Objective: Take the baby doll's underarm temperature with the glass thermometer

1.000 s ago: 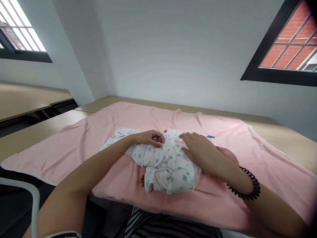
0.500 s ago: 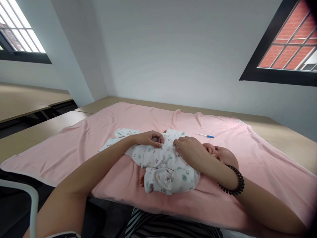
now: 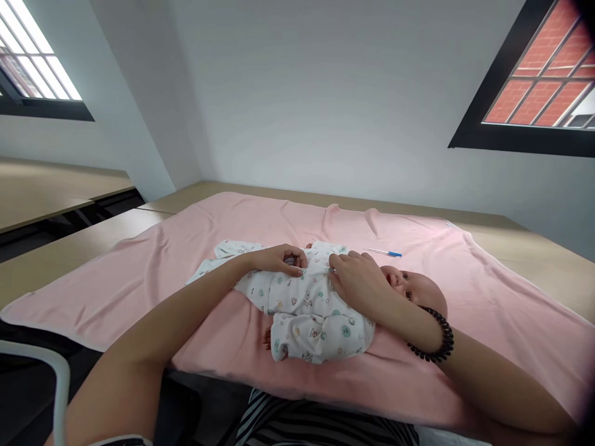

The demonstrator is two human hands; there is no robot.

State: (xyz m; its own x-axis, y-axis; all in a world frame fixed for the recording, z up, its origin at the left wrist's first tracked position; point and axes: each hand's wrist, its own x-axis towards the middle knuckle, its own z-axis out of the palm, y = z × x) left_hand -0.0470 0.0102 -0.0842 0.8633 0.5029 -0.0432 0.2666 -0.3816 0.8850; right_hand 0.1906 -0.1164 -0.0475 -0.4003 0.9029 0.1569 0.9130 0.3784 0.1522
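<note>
A baby doll [image 3: 425, 291] lies on its back, its head toward the right and its legs toward the left. It wears a white printed outfit [image 3: 297, 298]. My left hand [image 3: 279, 258] rests at the doll's belly, fingers curled and the thumb close to them at the fabric. Over the chest, my right hand [image 3: 357, 279] has its fingers bent and pinched at the front of the outfit. The right forearm, with a black coiled band [image 3: 441, 337] on the wrist, partly covers the doll's face. The cloth between the fingertips is mostly hidden.
A pink blanket [image 3: 176, 260] spreads under the doll over a light wooden table [image 3: 548, 254]. Beyond the doll's shoulder lies a thin stick with a blue end [image 3: 394, 254]. A white curved tube [image 3: 60, 378] stands at lower left. The wall rises behind the table.
My right hand has shifted very slightly at the chest, its fingers drawn a little closer together. The left hand stays in place on the outfit.
</note>
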